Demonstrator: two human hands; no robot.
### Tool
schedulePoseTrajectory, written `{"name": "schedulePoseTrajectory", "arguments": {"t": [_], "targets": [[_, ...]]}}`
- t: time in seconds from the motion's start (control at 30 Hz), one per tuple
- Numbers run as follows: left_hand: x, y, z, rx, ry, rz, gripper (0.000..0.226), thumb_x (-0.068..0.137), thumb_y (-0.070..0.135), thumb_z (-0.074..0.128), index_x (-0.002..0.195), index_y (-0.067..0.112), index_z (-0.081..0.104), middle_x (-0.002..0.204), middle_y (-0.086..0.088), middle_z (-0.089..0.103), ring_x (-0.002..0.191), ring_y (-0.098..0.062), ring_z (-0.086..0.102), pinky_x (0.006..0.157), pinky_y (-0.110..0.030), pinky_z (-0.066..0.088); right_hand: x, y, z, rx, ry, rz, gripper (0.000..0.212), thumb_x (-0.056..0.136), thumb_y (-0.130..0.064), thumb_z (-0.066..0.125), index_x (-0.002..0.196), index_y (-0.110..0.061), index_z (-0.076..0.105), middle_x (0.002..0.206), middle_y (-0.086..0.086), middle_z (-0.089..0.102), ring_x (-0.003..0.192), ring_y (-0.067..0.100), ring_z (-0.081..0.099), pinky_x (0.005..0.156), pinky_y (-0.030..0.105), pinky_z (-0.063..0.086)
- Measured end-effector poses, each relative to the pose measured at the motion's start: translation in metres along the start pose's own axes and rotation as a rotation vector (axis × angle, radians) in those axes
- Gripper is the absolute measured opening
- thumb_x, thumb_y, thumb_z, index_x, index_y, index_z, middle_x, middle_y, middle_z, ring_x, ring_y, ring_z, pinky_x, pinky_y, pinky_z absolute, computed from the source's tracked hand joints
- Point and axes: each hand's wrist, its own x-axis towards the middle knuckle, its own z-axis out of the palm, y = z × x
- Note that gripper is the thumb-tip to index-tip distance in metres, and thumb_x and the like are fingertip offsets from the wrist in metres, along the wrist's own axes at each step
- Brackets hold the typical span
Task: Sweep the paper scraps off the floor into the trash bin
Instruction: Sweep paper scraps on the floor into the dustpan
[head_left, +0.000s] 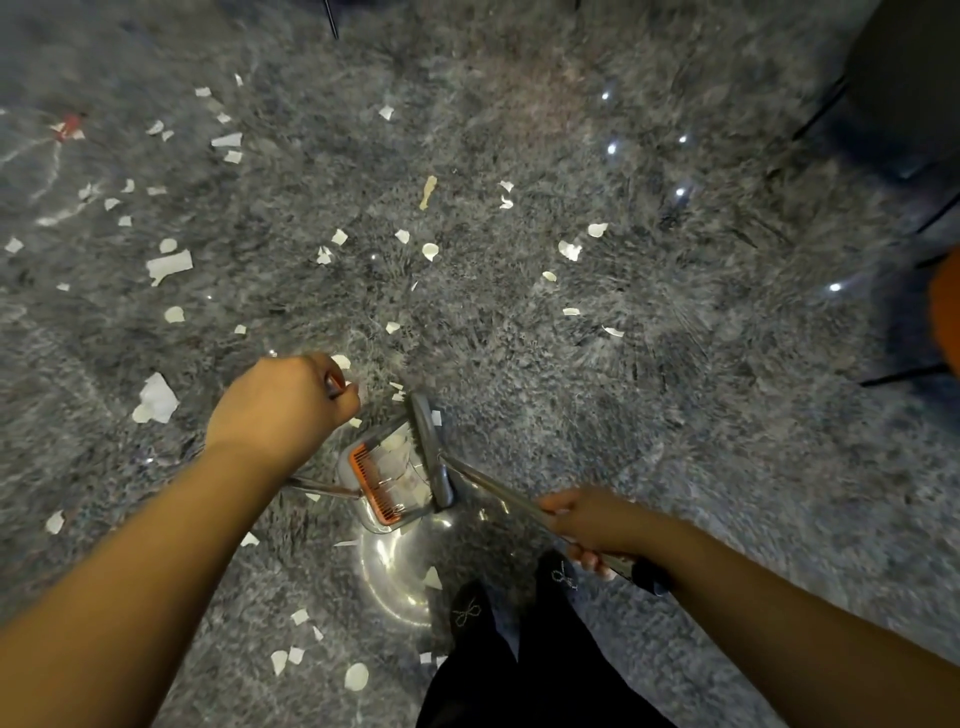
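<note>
White paper scraps (169, 266) lie scattered over the grey speckled floor, densest at the left and in the middle. My left hand (283, 402) grips the top of the dustpan's upright handle. The grey dustpan (387, 480) with an orange comb edge stands on the floor below that hand, with a few scraps inside it. My right hand (584, 525) holds the metal broom handle. The grey broom head (431, 447) rests against the dustpan's right side. No trash bin is in view.
My feet in black shoes (470, 613) stand just below the dustpan. Dark furniture legs (904, 371) and a dark seat are at the right edge, with something orange (945, 317) beside them. A red scrap (70, 127) lies far left.
</note>
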Motion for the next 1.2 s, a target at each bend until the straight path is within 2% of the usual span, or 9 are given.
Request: {"name": "schedulePoseTrajectory", "arguments": {"t": [0.1, 0.17, 0.23, 0.57, 0.7, 0.83, 0.9, 1.03, 1.2], "targets": [[-0.005, -0.010, -0.005, -0.019, -0.001, -0.038, 0.020, 0.085, 0.044, 0.067, 0.089, 0.024, 0.070, 0.075, -0.007, 0.067, 0.075, -0.032, 0.062, 0.059, -0.030, 0.045, -0.009, -0.003, -0.003, 0.016, 0.004, -0.015, 0.033, 0.100, -0.011, 0.041, 0.129, -0.016, 0.055, 0.053, 0.004, 0.053, 0.036, 0.012, 0.042, 0.036, 0.017, 0.034], [-0.009, -0.017, -0.009, -0.048, 0.015, -0.088, 0.019, 0.085, 0.041, 0.068, 0.087, 0.022, 0.069, 0.065, -0.004, 0.058, 0.069, -0.030, 0.056, 0.059, -0.030, 0.040, -0.013, -0.008, -0.008, -0.010, 0.031, -0.032, 0.030, 0.100, -0.011, 0.040, 0.124, -0.014, 0.058, 0.053, 0.003, 0.052, 0.036, 0.011, 0.043, 0.037, 0.018, 0.036], [-0.013, -0.023, -0.013, -0.069, 0.017, -0.145, 0.018, 0.084, 0.039, 0.068, 0.086, 0.021, 0.068, 0.061, -0.001, 0.052, 0.069, -0.029, 0.054, 0.060, -0.030, 0.040, -0.013, -0.013, -0.013, -0.013, 0.073, -0.026, 0.033, 0.100, -0.009, 0.039, 0.129, -0.015, 0.054, 0.058, 0.006, 0.053, 0.038, 0.012, 0.043, 0.036, 0.019, 0.036], [0.016, -0.032, -0.031, -0.040, 0.041, -0.230, 0.011, 0.083, 0.036, 0.069, 0.082, 0.025, 0.067, 0.068, -0.007, 0.062, 0.073, -0.030, 0.058, 0.060, -0.030, 0.040, 0.029, -0.064, -0.061, -0.174, 0.140, -0.041, 0.036, 0.098, 0.000, 0.034, 0.132, 0.006, 0.047, 0.063, 0.012, 0.051, 0.046, 0.019, 0.046, 0.034, 0.020, 0.038], [0.040, -0.027, -0.031, -0.015, 0.021, -0.237, 0.013, 0.084, 0.039, 0.068, 0.079, 0.028, 0.063, 0.077, -0.009, 0.068, 0.077, -0.032, 0.062, 0.061, -0.030, 0.041, 0.057, -0.087, -0.075, -0.368, 0.145, -0.038, 0.035, 0.095, 0.001, 0.040, 0.128, 0.003, 0.052, 0.064, 0.007, 0.051, 0.051, 0.017, 0.048, 0.045, 0.025, 0.041], [0.057, -0.039, -0.032, -0.036, 0.005, -0.306, 0.018, 0.085, 0.040, 0.067, 0.087, 0.022, 0.067, 0.073, -0.007, 0.067, 0.073, -0.030, 0.060, 0.064, -0.031, 0.048, 0.079, -0.106, -0.079, -0.514, 0.127, -0.041, 0.024, 0.094, -0.009, 0.045, 0.113, -0.001, 0.059, 0.070, -0.001, 0.050, 0.057, 0.010, 0.048, 0.055, 0.019, 0.043], [0.059, -0.046, -0.032, -0.044, 0.020, -0.325, 0.017, 0.084, 0.040, 0.068, 0.084, 0.023, 0.067, 0.064, -0.003, 0.060, 0.063, -0.024, 0.053, 0.061, -0.030, 0.044, 0.086, -0.117, -0.075, -0.574, 0.123, -0.056, 0.010, 0.095, -0.010, 0.044, 0.099, -0.009, 0.054, 0.070, -0.002, 0.050, 0.057, 0.009, 0.048, 0.052, 0.017, 0.043], [0.060, -0.061, -0.037, -0.103, 0.026, -0.415, 0.025, 0.085, 0.038, 0.068, 0.067, 0.031, 0.052, 0.055, 0.001, 0.056, 0.052, -0.013, 0.045, 0.057, -0.029, 0.038, 0.090, -0.137, -0.054, -0.636, 0.066, -0.102, 0.004, 0.093, -0.009, 0.046, 0.095, -0.013, 0.048, 0.068, -0.002, 0.049, 0.054, 0.007, 0.047, 0.034, 0.006, 0.037], [0.060, -0.065, -0.035, -0.079, 0.041, -0.371, 0.018, 0.086, 0.038, 0.067, 0.078, 0.022, 0.065, 0.057, 0.002, 0.052, 0.060, -0.024, 0.048, 0.056, -0.028, 0.037, 0.087, -0.146, -0.019, -0.678, -0.032, -0.106, 0.007, 0.094, -0.011, 0.046, 0.094, -0.012, 0.052, 0.070, 0.002, 0.052, 0.052, 0.010, 0.049, 0.041, 0.015, 0.042]]}}
